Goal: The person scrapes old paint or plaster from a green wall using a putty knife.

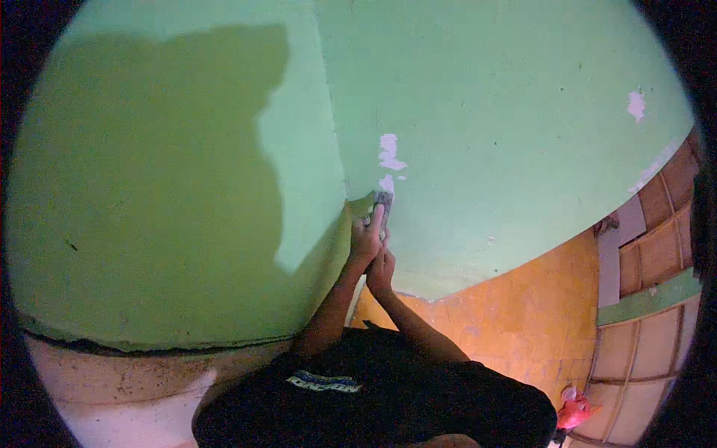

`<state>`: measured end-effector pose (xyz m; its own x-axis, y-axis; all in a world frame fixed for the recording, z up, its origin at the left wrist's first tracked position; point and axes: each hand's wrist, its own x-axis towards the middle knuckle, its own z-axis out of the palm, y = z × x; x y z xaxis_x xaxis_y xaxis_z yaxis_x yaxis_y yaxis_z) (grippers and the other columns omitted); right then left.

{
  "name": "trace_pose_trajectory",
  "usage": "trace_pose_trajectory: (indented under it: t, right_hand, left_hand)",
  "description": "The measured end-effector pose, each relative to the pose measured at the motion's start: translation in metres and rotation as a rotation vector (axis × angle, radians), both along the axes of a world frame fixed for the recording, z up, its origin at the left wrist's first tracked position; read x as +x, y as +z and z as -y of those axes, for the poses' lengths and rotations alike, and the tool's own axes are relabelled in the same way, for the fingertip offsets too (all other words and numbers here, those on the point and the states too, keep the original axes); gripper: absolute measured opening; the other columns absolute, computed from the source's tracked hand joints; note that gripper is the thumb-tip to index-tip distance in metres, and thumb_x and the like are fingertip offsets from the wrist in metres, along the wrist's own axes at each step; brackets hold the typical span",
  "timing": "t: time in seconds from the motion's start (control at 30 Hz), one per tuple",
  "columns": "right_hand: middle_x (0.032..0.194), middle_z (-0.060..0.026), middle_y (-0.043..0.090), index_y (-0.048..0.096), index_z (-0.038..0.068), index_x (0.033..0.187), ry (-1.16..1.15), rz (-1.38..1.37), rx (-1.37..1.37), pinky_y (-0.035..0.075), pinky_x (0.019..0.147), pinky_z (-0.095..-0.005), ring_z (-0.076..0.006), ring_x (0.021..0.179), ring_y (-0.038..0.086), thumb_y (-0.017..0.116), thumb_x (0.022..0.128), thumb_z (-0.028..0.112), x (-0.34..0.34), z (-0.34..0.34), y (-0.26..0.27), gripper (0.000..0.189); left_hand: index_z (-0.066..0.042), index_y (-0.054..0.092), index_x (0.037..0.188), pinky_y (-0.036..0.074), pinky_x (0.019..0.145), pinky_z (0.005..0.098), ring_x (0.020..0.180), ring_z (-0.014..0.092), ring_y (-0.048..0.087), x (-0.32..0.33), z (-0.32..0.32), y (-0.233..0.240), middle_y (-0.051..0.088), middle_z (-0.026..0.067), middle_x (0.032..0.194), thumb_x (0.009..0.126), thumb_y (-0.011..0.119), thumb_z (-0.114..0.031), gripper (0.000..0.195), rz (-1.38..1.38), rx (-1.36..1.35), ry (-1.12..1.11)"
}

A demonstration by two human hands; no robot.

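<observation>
Both hands are together in front of a green painted wall [476, 112], near its inner corner. My left hand [365, 241] is closed around a flat, greyish scraper or putty knife [383, 199], with one finger laid along it. The tool's flat end meets the wall just below a ragged whitish patch [389, 151]. My right hand [381, 269] is just below and to the right, its fingers up against the tool's lower part and the left hand; how firmly it grips is hidden.
An adjoining green wall [168, 168] on the left carries a large shadow. Another whitish patch [636, 106] is at the upper right. An orange wall [504, 313] stands lower right, beside a panelled surface [627, 347] and a red plastic-like item [574, 411].
</observation>
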<state>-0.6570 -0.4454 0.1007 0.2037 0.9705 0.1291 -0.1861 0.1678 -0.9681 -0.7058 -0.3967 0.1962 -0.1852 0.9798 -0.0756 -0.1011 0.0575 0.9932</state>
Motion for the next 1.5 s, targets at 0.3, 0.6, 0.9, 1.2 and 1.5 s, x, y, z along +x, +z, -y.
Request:
trace_pose_trajectory:
  t: [0.3, 0.6, 0.9, 1.2, 1.5]
  right_hand:
    - [0.057, -0.0036, 0.051, 0.053, -0.001, 0.078, 0.028, -0.118, 0.097, 0.037, 0.044, -0.0277, -0.0090, 0.049, 0.046, 0.044, 0.100, 0.032, -0.005, -0.020, 0.118, 0.041]
    - [0.055, -0.0013, 0.048, 0.052, 0.001, 0.073, 0.045, -0.203, -0.062, 0.034, 0.042, -0.0277, -0.0084, 0.047, 0.044, 0.041, 0.101, 0.030, -0.008, 0.003, 0.102, 0.042]
    - [0.054, -0.0036, 0.049, 0.054, -0.003, 0.112, 0.068, -0.092, -0.152, 0.037, 0.042, -0.0309, -0.0108, 0.045, 0.044, 0.040, 0.101, 0.027, -0.001, 0.012, 0.074, 0.034]
    - [0.057, -0.0050, 0.052, 0.055, -0.004, 0.078, 0.023, -0.112, -0.114, 0.040, 0.044, -0.0301, -0.0121, 0.047, 0.048, 0.039, 0.100, 0.042, 0.002, 0.016, 0.043, 0.053]
    - [0.058, -0.0074, 0.053, 0.054, -0.005, 0.079, 0.019, -0.061, -0.267, 0.040, 0.045, -0.0317, -0.0140, 0.050, 0.051, 0.036, 0.100, 0.047, 0.007, 0.030, -0.029, 0.059]
  left_hand:
    - [0.000, 0.063, 0.102, 0.049, 0.064, 0.0308, 0.073, 0.016, 0.060, -0.012, -0.020, 0.100, 0.064, 0.0099, 0.085, 0.093, 0.059, -0.038, 0.040, -0.055, 0.046, -0.053]
    - [0.000, 0.062, 0.111, 0.050, 0.069, 0.0313, 0.079, 0.018, 0.061, -0.010, -0.006, 0.053, 0.064, 0.0092, 0.090, 0.093, 0.059, -0.038, 0.042, -0.175, 0.277, 0.126]
    - [0.000, 0.062, 0.087, 0.046, 0.059, 0.0369, 0.062, 0.021, 0.056, -0.001, -0.002, 0.033, 0.058, 0.0102, 0.071, 0.089, 0.057, -0.052, 0.053, -0.187, 0.183, 0.236]
    - [-0.002, 0.058, 0.109, 0.048, 0.053, 0.0302, 0.062, 0.017, 0.057, 0.006, 0.002, 0.002, 0.060, 0.0088, 0.083, 0.088, 0.063, -0.048, 0.051, -0.049, 0.020, 0.139]
    - [-0.002, 0.055, 0.062, 0.042, 0.051, 0.0322, 0.052, 0.015, 0.052, 0.009, 0.012, -0.070, 0.053, 0.0039, 0.057, 0.091, 0.059, -0.046, 0.053, -0.169, 0.017, 0.129]
